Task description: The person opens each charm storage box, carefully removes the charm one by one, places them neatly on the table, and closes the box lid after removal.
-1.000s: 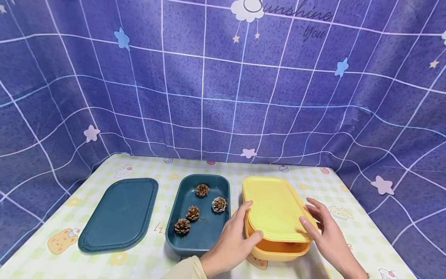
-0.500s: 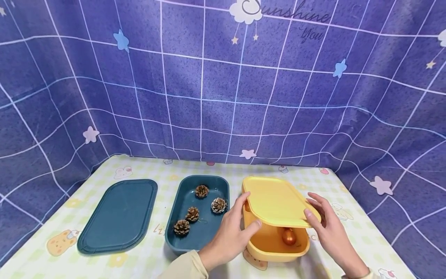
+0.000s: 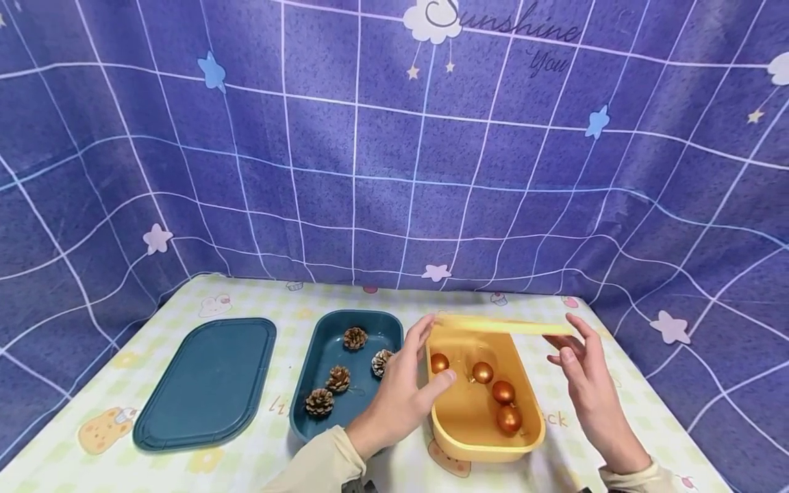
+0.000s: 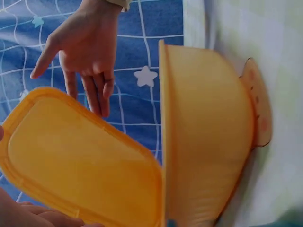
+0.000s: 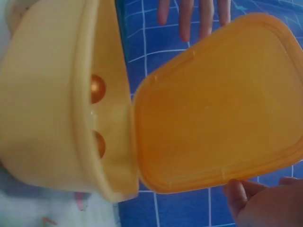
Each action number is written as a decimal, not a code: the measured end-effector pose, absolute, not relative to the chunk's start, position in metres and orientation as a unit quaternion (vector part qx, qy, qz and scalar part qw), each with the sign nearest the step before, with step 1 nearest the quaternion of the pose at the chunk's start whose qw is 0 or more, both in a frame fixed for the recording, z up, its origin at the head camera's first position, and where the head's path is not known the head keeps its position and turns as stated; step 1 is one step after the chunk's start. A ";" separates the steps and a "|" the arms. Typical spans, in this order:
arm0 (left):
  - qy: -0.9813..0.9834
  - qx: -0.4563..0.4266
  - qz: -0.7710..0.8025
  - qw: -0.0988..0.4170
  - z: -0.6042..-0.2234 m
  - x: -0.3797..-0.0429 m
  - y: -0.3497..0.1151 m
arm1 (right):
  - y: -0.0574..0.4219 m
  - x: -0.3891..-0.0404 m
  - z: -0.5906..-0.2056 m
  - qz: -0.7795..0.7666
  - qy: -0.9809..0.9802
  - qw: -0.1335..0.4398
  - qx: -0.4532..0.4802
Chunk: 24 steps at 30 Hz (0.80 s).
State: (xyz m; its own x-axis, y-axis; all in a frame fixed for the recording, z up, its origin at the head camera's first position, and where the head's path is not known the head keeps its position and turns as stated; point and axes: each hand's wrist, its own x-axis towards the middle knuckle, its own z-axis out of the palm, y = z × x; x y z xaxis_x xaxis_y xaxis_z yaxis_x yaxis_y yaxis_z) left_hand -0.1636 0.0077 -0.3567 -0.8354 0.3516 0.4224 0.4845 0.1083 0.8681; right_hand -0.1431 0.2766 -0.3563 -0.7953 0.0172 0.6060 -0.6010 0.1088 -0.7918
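Observation:
A yellow lid (image 3: pixel 499 326) stands raised and tilted above the back of a yellow box (image 3: pixel 483 452), seen almost edge-on from the head. My right hand (image 3: pixel 594 400) holds its right edge, some fingers curled under it. Along the left edge lie the fairly straight fingers of my left hand (image 3: pixel 397 390), thumb spread apart. Both wrist views show the underside of the lid (image 5: pixel 222 109) close to the rim of the box (image 4: pixel 208 123). Inside the box are several copper-coloured baubles (image 3: pixel 509 419).
Left of the yellow box stands a dark teal box (image 3: pixel 335 428) holding several pine cones (image 3: pixel 320 402). A dark teal lid (image 3: pixel 206 383) lies flat farther left on the checked tablecloth (image 3: pixel 280 411). Behind the table hangs a blue curtain (image 3: pixel 320 205).
The yellow lid, first nearly flat over the box, has swung up at its front edge and moved back. Both hands have risen with it, uncovering the baubles inside.

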 end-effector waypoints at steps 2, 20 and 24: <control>-0.738 -0.284 -0.608 0.064 -0.353 -0.163 0.005 | 0.274 -0.145 -0.354 0.665 -0.661 0.239 0.253; -0.715 -0.351 -0.585 0.153 -0.330 -0.161 -0.012 | 0.259 -0.132 -0.330 0.600 -0.704 0.245 0.290; -0.715 -0.349 -0.590 0.136 -0.331 -0.161 -0.012 | 0.257 -0.130 -0.330 0.600 -0.719 0.230 0.264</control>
State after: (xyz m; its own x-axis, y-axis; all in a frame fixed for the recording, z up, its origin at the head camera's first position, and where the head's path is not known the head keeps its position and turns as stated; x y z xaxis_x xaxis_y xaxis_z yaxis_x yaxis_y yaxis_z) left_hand -0.1608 -0.0121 -0.3313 -0.7194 0.3385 0.6066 0.6600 0.0606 0.7488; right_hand -0.1297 0.2565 -0.3302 -0.7553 -0.1044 0.6470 -0.6552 0.1406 -0.7422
